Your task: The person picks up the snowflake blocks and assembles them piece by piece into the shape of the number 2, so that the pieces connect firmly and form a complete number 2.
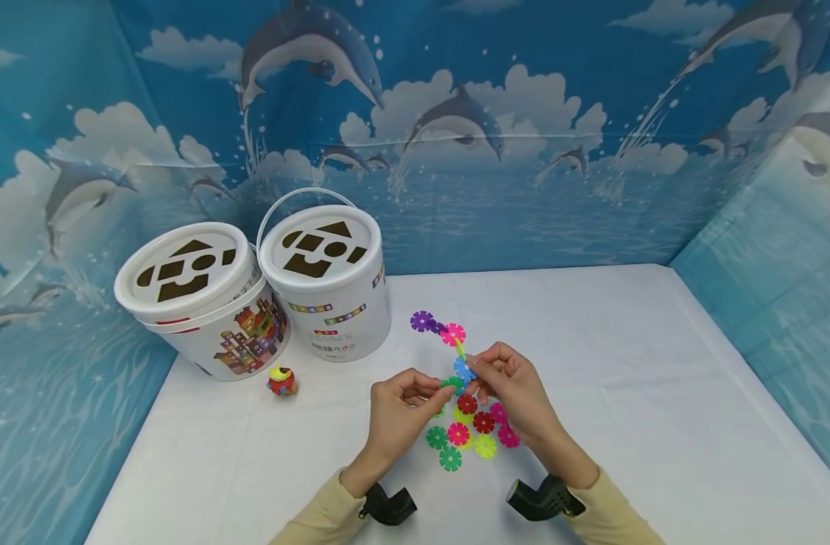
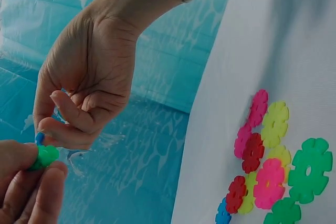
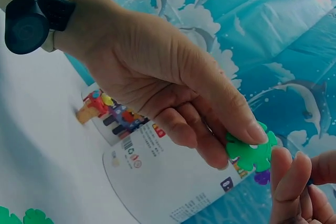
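Note:
My left hand (image 1: 403,407) pinches a green flower-shaped plastic disc (image 3: 251,156) between thumb and fingers. Close to its right, my right hand (image 1: 516,384) pinches a blue disc (image 1: 463,369). From the blue disc a linked chain leads away: a yellow-green disc (image 1: 460,349) seen edge-on, a pink disc (image 1: 453,334), then purple discs (image 1: 422,322). The green and blue discs meet between the fingertips; fingers hide whether their slots are joined. Below the hands lie loose discs, among them a red one (image 1: 484,422), a green one (image 1: 450,458) and a yellow one (image 1: 485,446).
Two white lidded buckets, a left one (image 1: 210,333) and a right one (image 1: 350,318), stand at the table's back left. A small red-and-yellow toy figure (image 1: 282,381) is in front of them. A dolphin-print cloth (image 1: 524,212) hangs behind the white table (image 1: 660,378).

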Motion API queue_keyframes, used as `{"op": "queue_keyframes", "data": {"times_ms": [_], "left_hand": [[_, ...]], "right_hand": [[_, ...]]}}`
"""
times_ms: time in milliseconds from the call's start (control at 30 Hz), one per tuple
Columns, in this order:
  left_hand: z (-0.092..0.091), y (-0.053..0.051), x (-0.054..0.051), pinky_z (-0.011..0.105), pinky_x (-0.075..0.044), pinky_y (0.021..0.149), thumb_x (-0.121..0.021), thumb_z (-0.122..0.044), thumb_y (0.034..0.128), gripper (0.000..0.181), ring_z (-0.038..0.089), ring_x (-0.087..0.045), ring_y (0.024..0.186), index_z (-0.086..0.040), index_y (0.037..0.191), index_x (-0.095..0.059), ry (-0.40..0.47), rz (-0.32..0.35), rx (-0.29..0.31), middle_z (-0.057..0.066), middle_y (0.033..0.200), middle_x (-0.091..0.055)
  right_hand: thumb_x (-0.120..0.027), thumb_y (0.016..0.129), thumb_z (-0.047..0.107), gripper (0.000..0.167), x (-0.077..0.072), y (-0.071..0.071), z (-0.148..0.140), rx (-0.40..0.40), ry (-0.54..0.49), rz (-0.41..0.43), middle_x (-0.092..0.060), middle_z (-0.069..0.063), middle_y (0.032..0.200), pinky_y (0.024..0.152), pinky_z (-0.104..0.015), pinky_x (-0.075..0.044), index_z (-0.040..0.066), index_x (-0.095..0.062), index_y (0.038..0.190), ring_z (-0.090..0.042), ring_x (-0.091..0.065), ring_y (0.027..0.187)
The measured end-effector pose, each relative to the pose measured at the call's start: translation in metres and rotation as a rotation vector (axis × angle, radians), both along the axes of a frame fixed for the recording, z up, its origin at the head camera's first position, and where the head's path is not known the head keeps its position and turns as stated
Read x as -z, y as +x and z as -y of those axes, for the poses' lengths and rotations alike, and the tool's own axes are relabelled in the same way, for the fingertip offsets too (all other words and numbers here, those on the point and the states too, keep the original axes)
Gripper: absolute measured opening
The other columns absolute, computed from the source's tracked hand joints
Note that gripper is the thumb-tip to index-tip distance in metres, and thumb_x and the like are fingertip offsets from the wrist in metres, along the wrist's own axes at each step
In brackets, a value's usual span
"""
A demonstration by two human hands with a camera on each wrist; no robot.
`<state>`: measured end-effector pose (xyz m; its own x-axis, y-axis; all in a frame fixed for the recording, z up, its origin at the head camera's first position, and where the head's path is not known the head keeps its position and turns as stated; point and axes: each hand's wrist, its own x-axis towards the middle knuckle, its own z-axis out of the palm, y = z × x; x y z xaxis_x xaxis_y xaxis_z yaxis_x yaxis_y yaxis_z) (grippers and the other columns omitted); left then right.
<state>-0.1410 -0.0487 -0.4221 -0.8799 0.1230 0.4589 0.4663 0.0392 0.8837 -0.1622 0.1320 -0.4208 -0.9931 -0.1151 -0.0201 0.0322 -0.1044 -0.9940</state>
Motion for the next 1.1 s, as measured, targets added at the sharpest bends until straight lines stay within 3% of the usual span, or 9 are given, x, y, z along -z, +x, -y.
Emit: {"op": "queue_keyframes", "data": {"times_ms": [100, 333, 433, 733, 933, 1100], "left_hand": [[-0.001, 0.000, 0.000, 0.031, -0.054, 0.053, -0.075, 0.007, 0.0757, 0.010, 0.023, -0.065, 0.058, 0.006, 0.080, -0.066, -0.034, -0.048, -0.021, 0.013, 0.074, -0.068], [-0.003, -0.011, 0.029, 0.025, -0.054, 0.055, -0.080, 0.001, 0.0734, 0.012, 0.010, -0.065, 0.063, -0.002, 0.079, -0.070, -0.099, -0.149, -0.095, 0.005, 0.076, -0.070], [-0.002, -0.013, 0.033, 0.023, -0.053, 0.055, -0.080, -0.004, 0.0750, 0.010, 0.008, -0.064, 0.064, -0.004, 0.080, -0.071, -0.109, -0.194, -0.112, 0.003, 0.077, -0.070], [0.000, -0.014, 0.035, 0.022, -0.053, 0.056, -0.078, 0.000, 0.0755, 0.010, 0.009, -0.064, 0.066, -0.002, 0.082, -0.072, -0.079, -0.319, -0.132, 0.004, 0.076, -0.069], [0.001, -0.014, 0.035, 0.022, -0.053, 0.057, -0.078, 0.000, 0.0759, 0.010, 0.009, -0.065, 0.067, -0.003, 0.083, -0.072, -0.096, -0.335, -0.145, 0.003, 0.077, -0.069], [-0.001, -0.013, 0.036, 0.022, -0.053, 0.058, -0.079, 0.000, 0.0743, 0.013, 0.010, -0.065, 0.069, -0.002, 0.085, -0.072, -0.097, -0.348, -0.150, 0.004, 0.078, -0.069]], "right_hand": [[-0.064, 0.092, 0.017, 0.026, 0.000, 0.002, 0.003, 0.030, 0.015, -0.010, -0.062, -0.023, 0.077, 0.059, -0.025, -0.052, -0.005, -0.050, 0.098, -0.015, -0.058, 0.053], [-0.065, 0.091, 0.015, 0.027, 0.001, 0.005, 0.008, 0.041, 0.038, -0.068, -0.063, -0.018, 0.076, 0.062, -0.031, -0.054, -0.006, -0.050, 0.100, -0.018, -0.060, 0.055], [-0.066, 0.090, 0.011, 0.025, 0.002, 0.006, 0.008, 0.035, 0.028, -0.102, -0.063, -0.019, 0.076, 0.060, -0.030, -0.054, -0.006, -0.050, 0.098, -0.018, -0.061, 0.056], [-0.069, 0.086, 0.005, 0.022, 0.002, 0.004, 0.004, 0.013, 0.013, -0.169, -0.065, -0.016, 0.073, 0.056, -0.028, -0.053, -0.006, -0.052, 0.094, -0.017, -0.063, 0.057], [-0.068, 0.088, 0.007, 0.021, 0.004, 0.002, 0.001, 0.008, 0.007, -0.153, -0.063, -0.026, 0.075, 0.058, -0.035, -0.055, -0.009, -0.054, 0.091, -0.020, -0.065, 0.057], [-0.067, 0.089, 0.008, 0.023, 0.003, 0.002, 0.000, 0.000, 0.025, -0.168, -0.064, -0.025, 0.075, 0.059, -0.039, -0.055, -0.011, -0.054, 0.092, -0.022, -0.067, 0.060]]}}
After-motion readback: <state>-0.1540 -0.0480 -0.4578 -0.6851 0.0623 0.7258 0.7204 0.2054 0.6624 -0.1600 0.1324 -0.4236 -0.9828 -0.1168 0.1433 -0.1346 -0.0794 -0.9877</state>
